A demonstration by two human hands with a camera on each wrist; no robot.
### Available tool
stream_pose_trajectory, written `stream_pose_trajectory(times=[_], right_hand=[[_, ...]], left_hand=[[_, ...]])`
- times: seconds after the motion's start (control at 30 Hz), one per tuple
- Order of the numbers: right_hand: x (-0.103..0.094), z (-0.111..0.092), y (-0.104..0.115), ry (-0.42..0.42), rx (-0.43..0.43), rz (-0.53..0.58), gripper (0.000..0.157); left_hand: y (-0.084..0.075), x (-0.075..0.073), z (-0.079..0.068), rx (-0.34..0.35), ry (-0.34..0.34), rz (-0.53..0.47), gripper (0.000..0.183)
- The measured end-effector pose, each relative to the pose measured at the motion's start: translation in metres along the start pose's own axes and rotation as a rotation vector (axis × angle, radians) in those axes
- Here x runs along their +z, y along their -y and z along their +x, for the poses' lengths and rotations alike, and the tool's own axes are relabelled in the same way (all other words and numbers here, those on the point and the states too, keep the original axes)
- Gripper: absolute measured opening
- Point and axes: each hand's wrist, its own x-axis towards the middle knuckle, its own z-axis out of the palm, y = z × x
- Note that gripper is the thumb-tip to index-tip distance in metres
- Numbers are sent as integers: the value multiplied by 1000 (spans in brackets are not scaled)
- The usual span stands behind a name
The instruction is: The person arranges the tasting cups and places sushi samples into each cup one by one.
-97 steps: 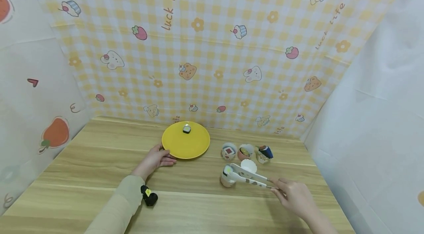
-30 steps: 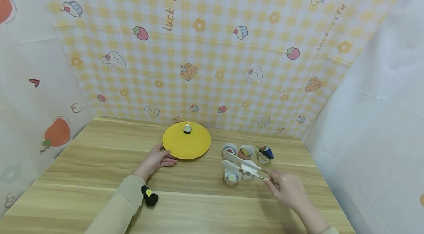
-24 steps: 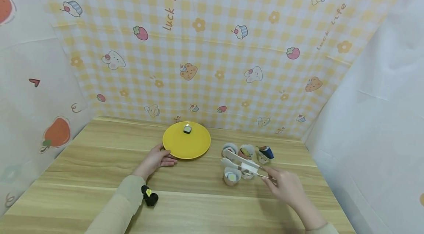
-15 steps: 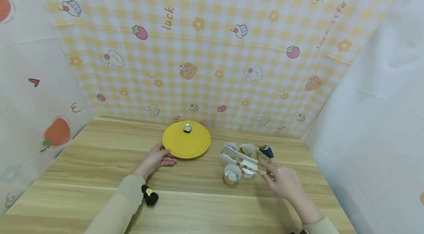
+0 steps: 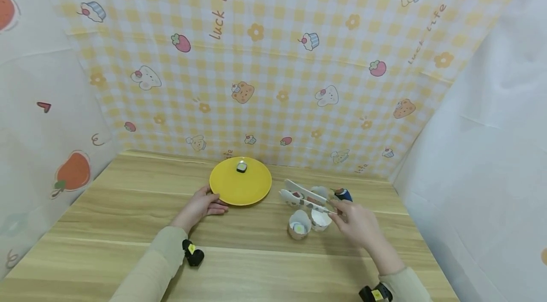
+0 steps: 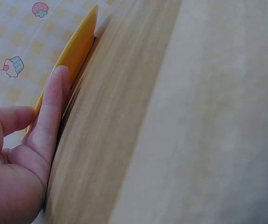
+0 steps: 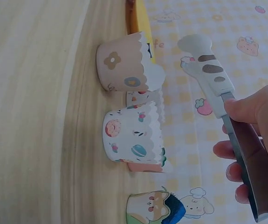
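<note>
My left hand (image 5: 205, 203) pinches the near left rim of a yellow plate (image 5: 239, 190), thumb on top and fingers beneath. A small sushi piece (image 5: 241, 166) with a dark wrap lies near the plate's far edge. My right hand (image 5: 358, 225) grips tongs by their steel handles; the tongs' (image 7: 213, 72) white ends carry brown spots. The two tips are spread apart in the head view and overlap the back left paper cup, with nothing seen between them. In the front left paper cup (image 5: 298, 234) lies a sushi piece (image 5: 299, 229) with a pale green centre.
Beside that cup stands the front right paper cup (image 5: 320, 225), showing a white inside. Behind are a middle cup (image 5: 319, 191), partly covered by the tongs, and a right one with a dark blue-wrapped piece (image 5: 343, 194). A checked cloth (image 5: 273, 64) hangs behind the table.
Earlier the sushi piece was at the tongs' tips over the front left cup; now it sits inside. The tongs have moved away to the back left cup. The left hand stays put.
</note>
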Motion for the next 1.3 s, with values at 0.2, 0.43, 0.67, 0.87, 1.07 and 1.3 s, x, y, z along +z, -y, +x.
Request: stream_pose_trajectory(times=[0.2, 0.43, 0.67, 0.87, 1.07, 1.3], right_hand=[[-1, 11, 1, -24, -9, -1, 37], [-1, 22, 3, -2, 23, 17, 36], [3, 33, 4, 13, 39, 38, 35], [8, 44, 8, 39, 58, 73, 36], [15, 56, 15, 82, 101, 71, 37], [30, 70, 19, 36, 32, 30, 34]], left_hand=[[-2, 2, -1, -1, 0, -6, 55], [-4, 4, -6, -13, 7, -12, 58], [-5, 3, -6, -6, 2, -1, 57], [-4, 3, -6, -1, 6, 6, 54], [-4, 3, -5, -8, 2, -9, 57], [-4, 3, -5, -12, -2, -5, 55]])
